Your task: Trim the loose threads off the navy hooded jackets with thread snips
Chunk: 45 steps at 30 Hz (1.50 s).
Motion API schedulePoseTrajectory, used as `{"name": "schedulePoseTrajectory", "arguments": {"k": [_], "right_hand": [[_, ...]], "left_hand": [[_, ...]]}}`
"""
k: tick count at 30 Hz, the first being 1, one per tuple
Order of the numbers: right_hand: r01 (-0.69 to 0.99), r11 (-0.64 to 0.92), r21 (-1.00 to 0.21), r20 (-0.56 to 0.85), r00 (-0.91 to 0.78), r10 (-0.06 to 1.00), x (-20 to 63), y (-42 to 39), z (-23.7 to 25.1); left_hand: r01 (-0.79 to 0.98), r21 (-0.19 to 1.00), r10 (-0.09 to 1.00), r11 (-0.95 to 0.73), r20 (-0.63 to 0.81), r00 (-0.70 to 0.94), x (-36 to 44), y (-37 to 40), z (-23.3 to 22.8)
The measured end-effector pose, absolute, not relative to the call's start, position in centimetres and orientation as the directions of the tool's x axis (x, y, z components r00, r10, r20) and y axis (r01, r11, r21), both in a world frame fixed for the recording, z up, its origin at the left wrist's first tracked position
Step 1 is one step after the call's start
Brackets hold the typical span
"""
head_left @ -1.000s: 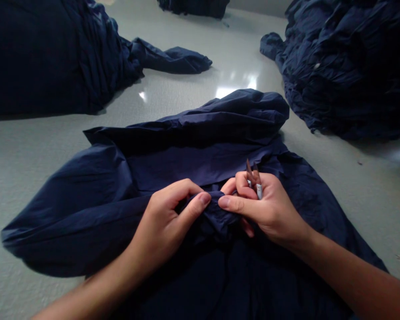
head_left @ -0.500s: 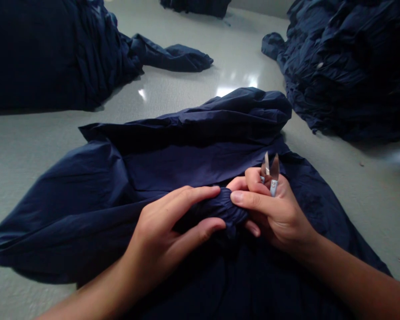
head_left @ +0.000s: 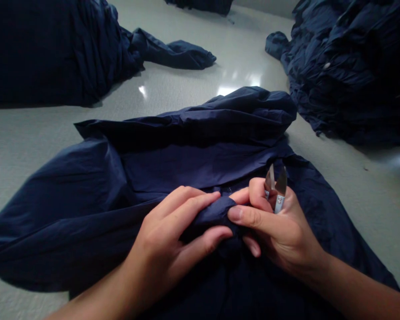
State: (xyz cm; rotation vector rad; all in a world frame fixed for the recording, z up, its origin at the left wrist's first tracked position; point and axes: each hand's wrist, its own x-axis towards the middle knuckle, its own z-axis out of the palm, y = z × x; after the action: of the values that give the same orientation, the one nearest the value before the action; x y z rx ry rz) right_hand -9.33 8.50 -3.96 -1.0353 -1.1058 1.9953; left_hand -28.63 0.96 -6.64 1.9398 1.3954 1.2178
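Navy garment [head_left: 186, 169] lies spread on the table [head_left: 26, 133], its gathered fold pinched by our left hand [head_left: 166, 240] and right hand [head_left: 273, 226], which also grips thread snips [head_left: 276, 186]; we'd best keep blades clear of cloth.

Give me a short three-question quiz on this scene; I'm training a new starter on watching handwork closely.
1. True or false: the snips lie on the table.
2. Which hand holds the snips? A) left B) right C) neither
3. Fill in: both hands pinch a bunched fold of the navy ____.

Key
1. False: they sit in the right hand, blades pointing up and slightly apart.
2. B; the left hand holds only cloth.
3. garment; the fold is gripped between the fingertips of both hands. More navy cloth lies in piles on the table behind.
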Motion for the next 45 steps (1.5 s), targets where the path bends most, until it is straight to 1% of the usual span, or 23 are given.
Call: {"name": "schedulePoseTrajectory", "arguments": {"k": [3, 6, 9, 13, 15, 16, 18, 21, 22, 24, 25, 27, 29, 31, 34, 38, 45], "right_hand": [[-0.136, -0.428, -0.894, -0.315, -0.488, 0.814, -9.3, 8.4, -3.9], [-0.144, -0.439, -0.887, -0.305, -0.53, 0.791, -9.4, 8.4, -4.1], [-0.187, -0.517, -0.835, -0.328, -0.587, 0.741, -9.6, 8.5, -4.3], [-0.249, -0.603, -0.758, -0.374, -0.591, 0.715, -10.0, 8.3, -4.4], [-0.267, -0.609, -0.747, -0.368, -0.597, 0.713, -10.0, 8.2, -4.2], [-0.264, -0.59, -0.763, -0.354, -0.592, 0.724, -9.9, 8.2, -4.1], [-0.218, -0.496, -0.841, -0.315, -0.548, 0.775, -9.6, 8.3, -3.5], [-0.089, -0.282, -0.955, -0.215, -0.445, 0.869, -9.0, 9.1, -2.4], [-0.046, -0.226, -0.973, -0.184, -0.435, 0.881, -8.7, 9.4, -2.1], [0.068, -0.107, -0.992, -0.126, -0.469, 0.874, -8.4, 9.9, -1.7], [0.146, -0.022, -0.989, -0.094, -0.511, 0.854, -8.2, 10.0, -1.6], [0.285, 0.215, -0.934, -0.008, -0.619, 0.785, -8.1, 9.9, -1.5], [0.34, 0.443, -0.83, 0.078, -0.716, 0.694, -8.1, 9.6, -1.6], [0.344, 0.58, -0.738, 0.137, -0.766, 0.628, -8.2, 9.2, -1.7], [0.351, 0.67, -0.654, 0.158, -0.803, 0.575, -8.4, 8.9, -2.0], [0.347, 0.718, -0.604, 0.141, -0.84, 0.524, -8.4, 8.9, -2.2], [0.364, 0.736, -0.571, 0.14, -0.84, 0.524, -8.3, 8.8, -2.1]], "left_hand": [[0.458, 0.792, 0.912, -0.402, 0.39, 0.126, -28.2, 0.7, -6.9], [0.501, 0.784, 0.929, -0.366, 0.338, 0.149, -27.8, 1.0, -7.0], [0.588, 0.715, 0.925, -0.378, 0.319, 0.206, -27.6, 1.4, -6.9], [0.664, 0.594, 0.885, -0.455, 0.386, 0.261, -27.4, 1.8, -7.0], [0.689, 0.547, 0.871, -0.476, 0.403, 0.282, -27.3, 1.8, -7.0], [0.698, 0.535, 0.87, -0.476, 0.401, 0.286, -27.4, 1.9, -7.0], [0.706, 0.548, 0.886, -0.448, 0.376, 0.27, -27.4, 1.9, -7.0], [0.673, 0.637, 0.924, -0.376, 0.314, 0.22, -27.6, 1.9, -6.9], [0.65, 0.67, 0.932, -0.358, 0.301, 0.202, -27.7, 1.9, -6.8], [0.602, 0.729, 0.944, -0.326, 0.283, 0.169, -27.9, 1.9, -6.8], [0.577, 0.754, 0.949, -0.312, 0.275, 0.154, -27.9, 1.9, -6.7], [0.529, 0.8, 0.959, -0.283, 0.248, 0.137, -28.1, 1.9, -6.7], [0.484, 0.837, 0.966, -0.256, 0.216, 0.139, -28.2, 1.9, -6.6], [0.452, 0.858, 0.97, -0.243, 0.2, 0.142, -28.4, 1.9, -6.5], [0.434, 0.864, 0.966, -0.256, 0.212, 0.149, -28.6, 1.8, -6.6], [0.425, 0.863, 0.961, -0.274, 0.226, 0.159, -28.8, 1.7, -6.9], [0.435, 0.843, 0.948, -0.318, 0.268, 0.173, -28.6, 2.0, -6.9]]}}
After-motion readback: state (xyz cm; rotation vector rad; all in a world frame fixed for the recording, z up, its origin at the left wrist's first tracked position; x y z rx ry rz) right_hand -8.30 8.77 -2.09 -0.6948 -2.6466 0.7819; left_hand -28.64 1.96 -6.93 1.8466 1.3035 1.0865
